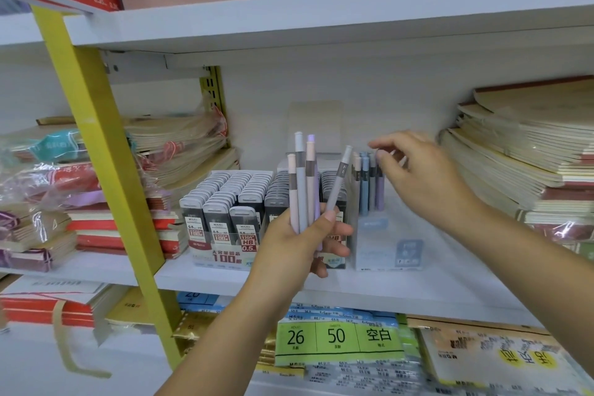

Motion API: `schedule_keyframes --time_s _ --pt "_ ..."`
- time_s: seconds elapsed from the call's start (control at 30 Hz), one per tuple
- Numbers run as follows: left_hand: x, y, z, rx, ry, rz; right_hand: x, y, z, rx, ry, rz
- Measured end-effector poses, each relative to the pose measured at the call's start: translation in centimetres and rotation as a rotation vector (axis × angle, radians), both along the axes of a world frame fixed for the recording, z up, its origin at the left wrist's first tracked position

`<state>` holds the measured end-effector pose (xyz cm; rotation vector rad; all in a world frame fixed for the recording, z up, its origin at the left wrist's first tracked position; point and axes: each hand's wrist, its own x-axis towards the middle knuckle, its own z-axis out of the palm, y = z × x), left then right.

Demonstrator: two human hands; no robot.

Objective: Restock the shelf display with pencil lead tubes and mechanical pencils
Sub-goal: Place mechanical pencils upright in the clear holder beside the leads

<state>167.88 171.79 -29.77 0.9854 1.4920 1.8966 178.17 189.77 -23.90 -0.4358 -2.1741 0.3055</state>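
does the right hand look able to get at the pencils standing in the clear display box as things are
Probably yes. The right hand is already at the tops of the standing pencils, with nothing between them. The clear display box looks open above, and the left hand holds its bundle of pencils off to the side.

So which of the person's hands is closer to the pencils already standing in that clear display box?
Right. The right hand hovers just beside the tops of the standing pencils; whether it holds anything is blurred. The left hand is lower and further left, gripping a bunch of mechanical pencils.

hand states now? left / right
Left hand: closed, holding a bunch of pencils.
Right hand: fingers pinched over the pencils in the clear box; grip cannot be told.
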Motion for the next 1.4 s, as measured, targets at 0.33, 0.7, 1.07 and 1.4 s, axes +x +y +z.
schedule_keyframes --time_s 0.33,0.7,1.07,1.4 --pt "0.9 0.1 0.2 0.012 -0.008 -0.043 1.8 -3.6 1.4 -0.603 0.305 0.466" --pt "-0.4 -0.8 -0.2 -0.072 0.026 0.037 1.1 1.4 -0.7 -0.100 -0.060 0.088" --pt "-0.2 -0.8 0.1 -0.139 0.079 0.052 0.8 3.0 -0.2 -0.035 -0.022 0.005" --pt "-0.2 -0.5 0.0 -0.128 0.065 0.070 0.1 4.9 -0.4 0.064 -0.140 -0.089"
